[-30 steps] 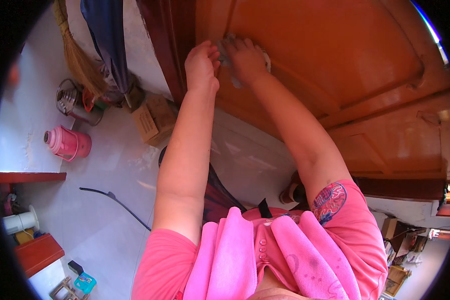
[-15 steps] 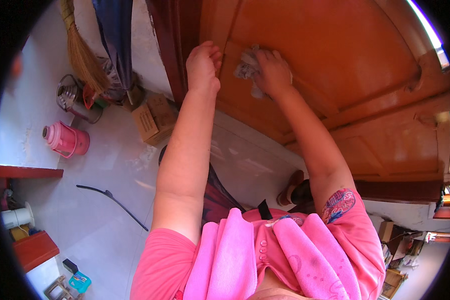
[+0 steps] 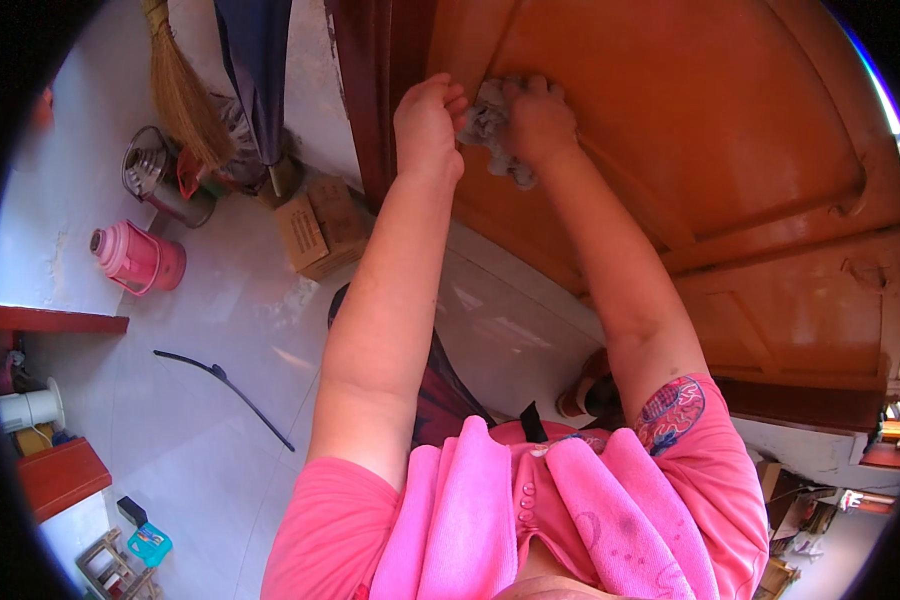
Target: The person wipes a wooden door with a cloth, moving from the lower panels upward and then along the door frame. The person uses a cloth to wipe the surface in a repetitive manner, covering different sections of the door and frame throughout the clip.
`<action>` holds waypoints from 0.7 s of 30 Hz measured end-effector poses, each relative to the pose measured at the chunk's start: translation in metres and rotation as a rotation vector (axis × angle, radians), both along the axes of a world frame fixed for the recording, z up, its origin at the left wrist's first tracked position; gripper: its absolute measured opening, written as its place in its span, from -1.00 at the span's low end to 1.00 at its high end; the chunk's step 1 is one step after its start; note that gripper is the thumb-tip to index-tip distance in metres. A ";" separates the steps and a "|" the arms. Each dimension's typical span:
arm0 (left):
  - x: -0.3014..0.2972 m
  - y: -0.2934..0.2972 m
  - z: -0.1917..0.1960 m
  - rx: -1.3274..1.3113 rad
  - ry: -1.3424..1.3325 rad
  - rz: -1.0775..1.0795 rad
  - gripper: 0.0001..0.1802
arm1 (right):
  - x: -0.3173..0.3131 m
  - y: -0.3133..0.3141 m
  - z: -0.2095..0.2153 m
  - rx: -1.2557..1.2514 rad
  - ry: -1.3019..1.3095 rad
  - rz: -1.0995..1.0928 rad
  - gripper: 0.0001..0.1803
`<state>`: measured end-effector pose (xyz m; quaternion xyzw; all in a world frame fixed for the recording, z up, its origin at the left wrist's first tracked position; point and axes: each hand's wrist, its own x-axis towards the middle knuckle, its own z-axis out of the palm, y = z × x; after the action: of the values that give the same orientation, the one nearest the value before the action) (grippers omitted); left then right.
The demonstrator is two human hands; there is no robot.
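My right hand (image 3: 542, 122) is closed on a crumpled grey rag (image 3: 488, 122), pressed against the orange-brown wooden door (image 3: 690, 90). The rag bunches out on the left of the fingers and hangs below them, over the panel's left part. Just left of the rag, my left hand (image 3: 430, 128) is raised in front of the door's edge area with its fingers curled. Its palm is turned away, so whatever it may hold is hidden.
On the left stand a straw broom (image 3: 185, 100), a metal flask (image 3: 160, 180), a pink thermos (image 3: 138, 257) and a cardboard box (image 3: 320, 228). A black wiper-like strip (image 3: 225, 385) lies on the pale tiled floor (image 3: 200, 450). A dark folded cloth (image 3: 255, 80) hangs beside the wall.
The rag and my right hand have shifted left across the door, closer to my left hand. My left hand keeps its place by the door's edge. The whole view has swung slightly.
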<state>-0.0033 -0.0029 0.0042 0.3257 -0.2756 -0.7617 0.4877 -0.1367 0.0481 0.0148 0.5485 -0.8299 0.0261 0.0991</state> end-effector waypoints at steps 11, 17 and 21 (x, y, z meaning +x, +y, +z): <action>-0.002 0.002 0.001 -0.011 0.012 -0.013 -0.67 | -0.009 -0.021 -0.028 -0.192 0.093 0.198 -0.42; -0.001 0.002 0.002 -0.016 -0.005 0.000 -0.68 | -0.010 -0.005 -0.022 -0.209 0.046 0.226 -0.53; -0.002 0.001 0.001 -0.011 0.002 -0.003 -0.69 | -0.006 -0.007 -0.019 -0.105 0.128 0.211 -0.55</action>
<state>-0.0055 -0.0017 0.0048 0.3219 -0.2798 -0.7610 0.4888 -0.1425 0.0408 -0.0046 0.6271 -0.7571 0.0448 0.1774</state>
